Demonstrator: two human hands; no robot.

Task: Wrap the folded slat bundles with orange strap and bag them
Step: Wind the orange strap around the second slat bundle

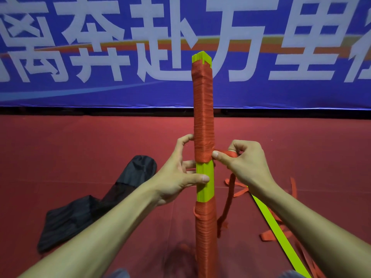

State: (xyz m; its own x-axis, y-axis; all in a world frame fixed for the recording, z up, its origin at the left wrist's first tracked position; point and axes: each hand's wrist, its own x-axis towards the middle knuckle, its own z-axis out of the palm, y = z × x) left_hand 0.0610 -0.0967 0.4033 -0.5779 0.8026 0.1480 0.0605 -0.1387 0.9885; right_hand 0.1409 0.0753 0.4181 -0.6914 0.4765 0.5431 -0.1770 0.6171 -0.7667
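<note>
Item: slat bundle (204, 177), held upright over floor (80, 141); stiff, likely light; left hand (176, 175) grips its bare yellow middle. Item: orange strap (202, 117), limp, wound above and below; right hand (245, 159) pinches its free run beside the bundle.

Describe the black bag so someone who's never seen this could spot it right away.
Start at the red floor below the blue banner. Left of the upright slat bundle, a limp black bag lies crumpled. It is the only black thing; its neighbours are orange strap and yellow-green slats.
</note>
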